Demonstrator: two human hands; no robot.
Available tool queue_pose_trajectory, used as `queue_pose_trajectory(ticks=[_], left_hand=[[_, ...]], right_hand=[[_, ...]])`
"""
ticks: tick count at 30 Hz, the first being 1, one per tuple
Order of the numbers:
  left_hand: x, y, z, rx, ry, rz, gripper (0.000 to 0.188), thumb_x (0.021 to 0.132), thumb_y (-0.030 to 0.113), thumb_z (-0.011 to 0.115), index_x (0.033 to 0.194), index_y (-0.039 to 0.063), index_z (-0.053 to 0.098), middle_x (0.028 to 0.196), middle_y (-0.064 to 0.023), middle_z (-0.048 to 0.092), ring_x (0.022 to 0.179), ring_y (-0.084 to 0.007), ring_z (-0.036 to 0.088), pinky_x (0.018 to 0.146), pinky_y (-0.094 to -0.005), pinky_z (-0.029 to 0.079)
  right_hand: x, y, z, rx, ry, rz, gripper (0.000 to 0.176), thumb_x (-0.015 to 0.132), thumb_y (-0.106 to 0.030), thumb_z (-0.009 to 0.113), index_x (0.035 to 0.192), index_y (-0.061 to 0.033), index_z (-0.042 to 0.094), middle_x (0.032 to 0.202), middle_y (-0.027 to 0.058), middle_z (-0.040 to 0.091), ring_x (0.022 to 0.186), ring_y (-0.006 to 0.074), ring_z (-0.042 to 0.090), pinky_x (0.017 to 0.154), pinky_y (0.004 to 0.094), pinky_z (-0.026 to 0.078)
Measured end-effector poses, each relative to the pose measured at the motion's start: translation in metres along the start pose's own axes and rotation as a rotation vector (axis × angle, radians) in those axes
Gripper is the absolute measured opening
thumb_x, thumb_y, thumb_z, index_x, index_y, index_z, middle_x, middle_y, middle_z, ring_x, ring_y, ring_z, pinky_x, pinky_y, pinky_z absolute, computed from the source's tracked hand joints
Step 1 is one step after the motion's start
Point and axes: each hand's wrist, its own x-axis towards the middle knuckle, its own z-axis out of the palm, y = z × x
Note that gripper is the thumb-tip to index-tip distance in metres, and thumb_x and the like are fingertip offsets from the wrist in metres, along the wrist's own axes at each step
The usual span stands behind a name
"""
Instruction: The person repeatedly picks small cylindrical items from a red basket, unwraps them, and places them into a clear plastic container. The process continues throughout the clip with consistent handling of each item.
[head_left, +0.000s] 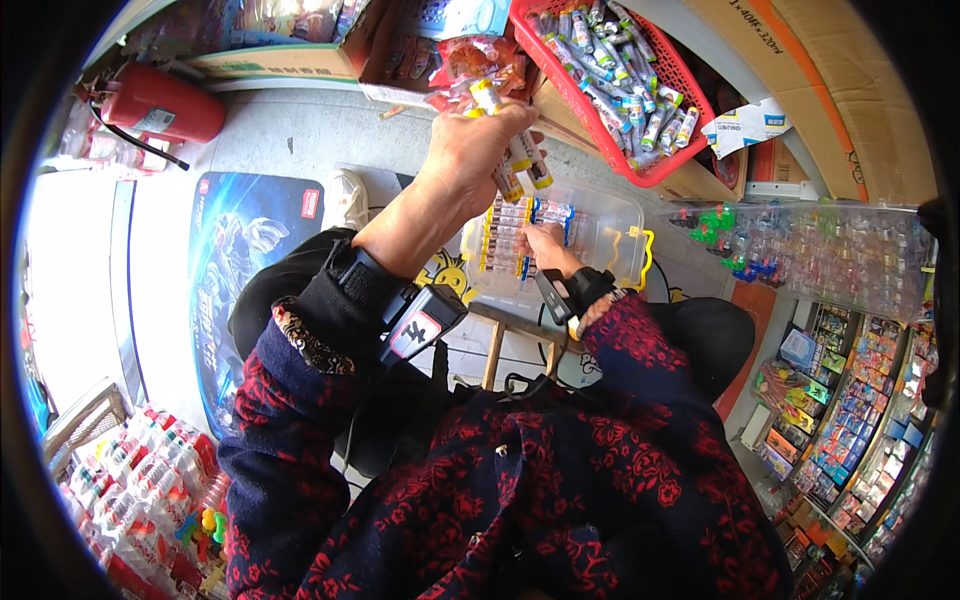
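My left hand (461, 161) is closed around several small wrapped tubes (508, 182) with yellow ends, held above a clear plastic bin (626, 210). Inside the bin, yellow-ended tubes (502, 244) lie side by side in a neat row along its left part. Blue-ended tubes (553, 210) are lined up just right of them. My right hand (551, 246) reaches down into the bin, its curled fingertips at the tubes; whether it grips one is hidden. A yellow handle (648, 259) is on the bin's right side.
A red plastic basket (637, 178) heaped with loose tubes (607, 67) stands beyond the bin. Cardboard boxes (817, 82) flank it. A wooden stool frame (495, 352) is between my knees. A fire extinguisher (169, 105) lies at the left; a clear bag of small items (825, 255) is at the right.
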Motion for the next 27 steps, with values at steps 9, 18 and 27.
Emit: queue_pose_trajectory(ticks=[9,18,27], left_hand=[[-0.004,-0.01,0.002,-0.079,-0.102,-0.136,0.014,0.074,0.009,0.065,0.084,0.001,0.058,0.072,-0.0082,0.058,0.061,-0.019,0.057,0.055,-0.0325,0.049],[0.001,-0.019,0.001,0.32,-0.112,-0.132,0.021,0.074,0.02,0.068,0.072,0.001,0.059,0.063,-0.0053,0.056,0.053,-0.012,0.051,0.046,-0.0266,0.042],[-0.009,-0.024,0.02,0.519,-0.526,-0.31,0.029,0.072,0.016,0.069,0.093,-0.001,0.059,0.077,-0.0059,0.061,0.059,-0.0106,0.054,0.053,-0.023,0.044]], right_hand=[[-0.161,-0.157,-0.044,0.527,-0.431,-0.303,0.034,0.088,-0.034,0.045,0.095,-0.0003,0.045,0.076,0.0107,0.059,0.069,0.0163,0.059,0.064,0.0266,0.047],[-0.173,-0.169,-0.068,0.398,-0.227,-0.57,0.018,0.086,-0.019,0.052,0.092,-0.0024,0.052,0.069,0.0011,0.055,0.06,0.0063,0.05,0.058,0.0188,0.042],[-0.17,-0.178,-0.086,0.233,-0.3,-0.59,0.025,0.084,-0.025,0.054,0.09,-0.0013,0.059,0.072,-0.0017,0.054,0.062,0.0035,0.048,0.056,0.0179,0.04]])
